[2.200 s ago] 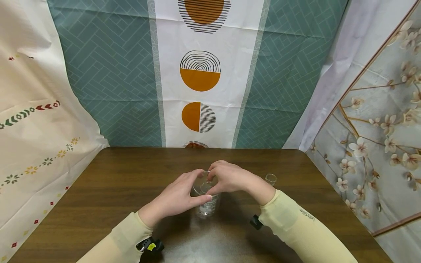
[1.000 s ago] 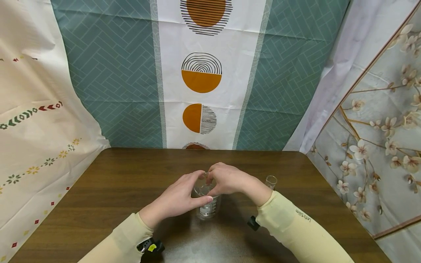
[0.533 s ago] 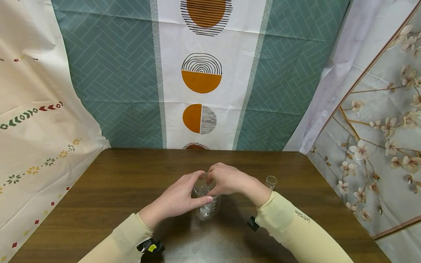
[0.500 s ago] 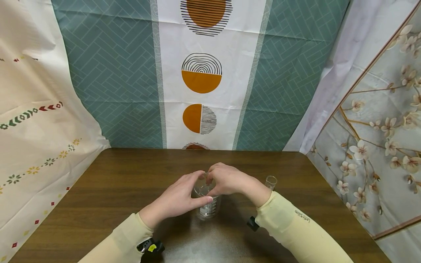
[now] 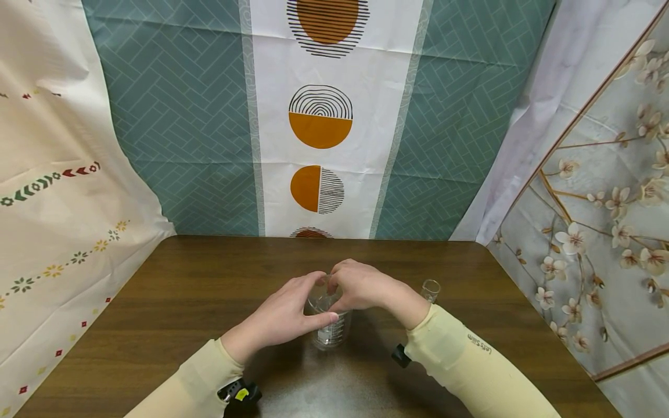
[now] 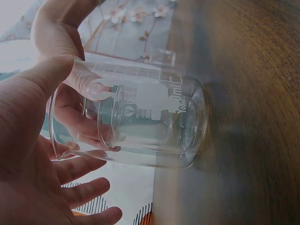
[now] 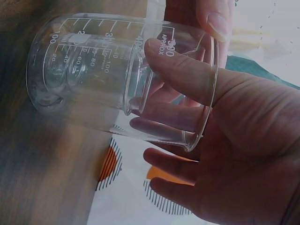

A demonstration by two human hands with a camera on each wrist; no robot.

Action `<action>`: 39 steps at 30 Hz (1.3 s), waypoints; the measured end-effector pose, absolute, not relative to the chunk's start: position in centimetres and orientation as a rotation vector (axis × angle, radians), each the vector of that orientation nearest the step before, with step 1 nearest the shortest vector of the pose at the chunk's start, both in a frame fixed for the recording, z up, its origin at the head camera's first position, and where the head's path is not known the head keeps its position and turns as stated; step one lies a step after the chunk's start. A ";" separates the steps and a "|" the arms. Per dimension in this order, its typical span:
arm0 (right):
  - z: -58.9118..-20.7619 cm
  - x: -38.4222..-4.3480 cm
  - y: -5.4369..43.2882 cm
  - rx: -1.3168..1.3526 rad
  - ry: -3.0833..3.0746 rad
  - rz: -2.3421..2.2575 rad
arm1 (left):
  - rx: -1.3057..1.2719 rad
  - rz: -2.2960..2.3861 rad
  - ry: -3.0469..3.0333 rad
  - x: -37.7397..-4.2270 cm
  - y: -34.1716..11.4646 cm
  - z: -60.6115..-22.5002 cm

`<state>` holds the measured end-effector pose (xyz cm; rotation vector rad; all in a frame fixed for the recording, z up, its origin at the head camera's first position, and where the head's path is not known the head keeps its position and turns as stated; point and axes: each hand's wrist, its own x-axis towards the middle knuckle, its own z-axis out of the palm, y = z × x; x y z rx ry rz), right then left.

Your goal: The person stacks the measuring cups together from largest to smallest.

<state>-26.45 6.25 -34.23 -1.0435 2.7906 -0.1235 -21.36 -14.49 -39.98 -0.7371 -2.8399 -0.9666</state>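
Note:
A large clear glass beaker (image 7: 161, 24) with white markings stands upright on the table, a smaller glass beaker (image 7: 89, 70) nested inside it. My left hand (image 5: 279, 316) holds the large beaker by its rim, thumb on the near side and index finger across at the far side. From the right, my right hand (image 5: 363, 284) reaches over the rim. Its thumb (image 7: 180, 70) and fingers dip into the large beaker and grip the small one at its rim. The remaining right fingers stay outside, extended.
A narrow clear glass vessel (image 5: 431, 289) stands to the right, partly hidden behind the right forearm. The dark wooden table (image 5: 219, 261) ends at a patterned curtain (image 5: 209, 116), with more cloth hanging on both sides.
Both hands stay almost in place on the beakers. Since the oldest frame the right forearm has shifted slightly left, and the head view has moved a little.

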 end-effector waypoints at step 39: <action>-34.5 -26.5 6.4 -1.045 2.776 -0.214 | -0.741 -0.975 -2.853 -21.3 -14.6 -40.0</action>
